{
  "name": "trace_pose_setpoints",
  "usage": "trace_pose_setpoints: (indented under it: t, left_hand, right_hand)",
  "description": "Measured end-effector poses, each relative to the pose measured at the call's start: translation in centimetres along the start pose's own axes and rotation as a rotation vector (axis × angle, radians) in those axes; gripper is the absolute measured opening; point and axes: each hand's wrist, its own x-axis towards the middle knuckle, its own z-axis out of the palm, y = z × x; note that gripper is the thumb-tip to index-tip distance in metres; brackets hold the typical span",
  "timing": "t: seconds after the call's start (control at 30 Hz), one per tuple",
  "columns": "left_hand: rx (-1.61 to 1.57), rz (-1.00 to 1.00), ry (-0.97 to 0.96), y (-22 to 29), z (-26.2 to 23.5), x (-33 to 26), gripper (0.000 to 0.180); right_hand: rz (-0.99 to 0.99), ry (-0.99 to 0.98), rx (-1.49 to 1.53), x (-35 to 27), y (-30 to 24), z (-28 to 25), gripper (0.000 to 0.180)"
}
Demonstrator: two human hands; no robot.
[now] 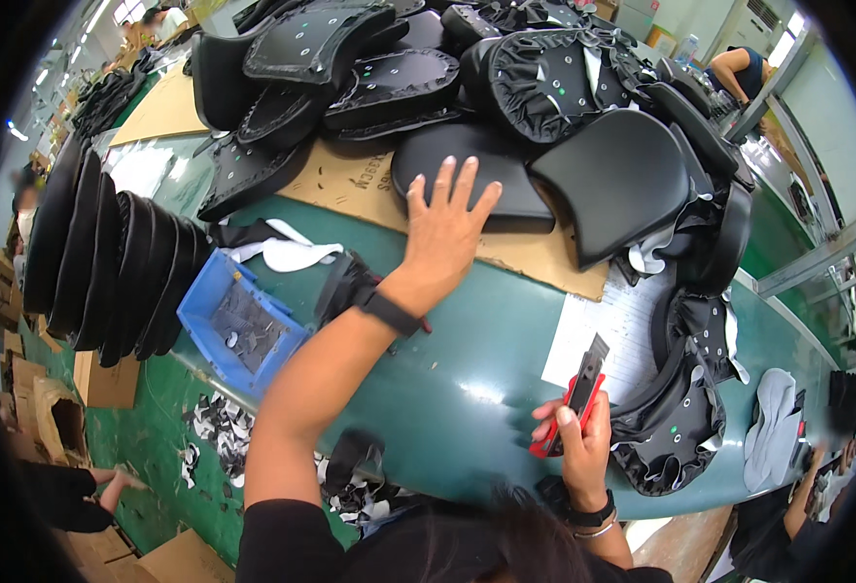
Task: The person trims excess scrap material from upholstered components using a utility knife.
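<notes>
My left hand reaches forward with its fingers spread, lying over a smooth black seat pad on a sheet of brown cardboard. It grips nothing. My right hand is closed round a red utility knife near the front of the green table. The knife's blade is out and points up and away from me. Right of the pad is another black pad, smooth side up. Close to my right hand rests an upholstered black piece, its underside and gathered cover edge showing.
Black pads are heaped across the far table. A blue bin with dark scraps stands left, beside a row of black pads. White paper and a grey cloth lie right. Scraps litter the floor; other people are around.
</notes>
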Motion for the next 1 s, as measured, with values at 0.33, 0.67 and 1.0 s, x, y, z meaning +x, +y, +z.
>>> trace_pose_setpoints:
  t: [0.33,0.67,1.0]
  left_hand:
    - [0.141,0.240,-0.197,-1.4,2.7,3.3,0.081]
    - [-1.746,-0.946,-0.084,-2.8,-10.6,-5.4,0.051]
    - [-2.032,-1.436,-0.215,8.2,-13.5,-19.6,0.056]
  right_hand:
    - [-0.013,0.042,0.129,-0.3,0.7,-1.1,0.020]
    - [-0.089,0.129,0.087,-1.7,1.2,-1.4,0.017]
    - [-0.017,0.050,-0.283,-1.4,0.2,-2.7,0.023]
